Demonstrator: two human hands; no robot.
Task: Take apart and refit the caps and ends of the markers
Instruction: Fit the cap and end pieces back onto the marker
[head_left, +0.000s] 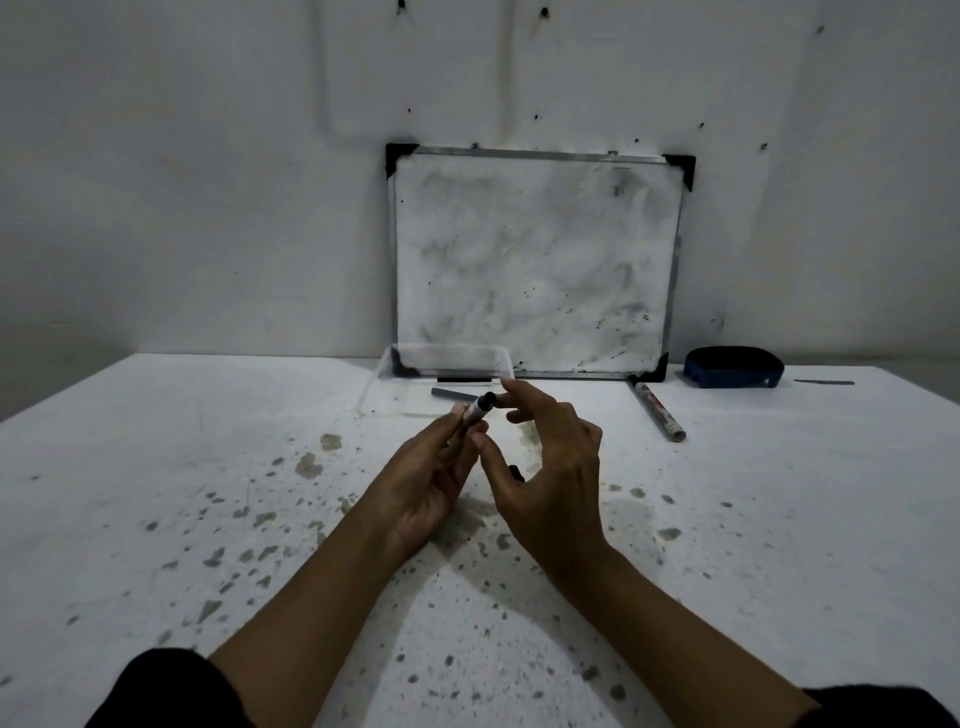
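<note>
Centrally: stained white table (156, 467); left hand (431, 478) pinching marker (478, 408); right hand (550, 467) spread; smudged whiteboard (535, 260) at twelve o'clock.

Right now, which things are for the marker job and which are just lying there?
For the job:
- marker in the left hand
- small dark piece by the right hand, maybe a cap
- second marker lying on the table
- clear tray with dark sticks in it

Just lying about:
- whiteboard
- blue eraser
</note>
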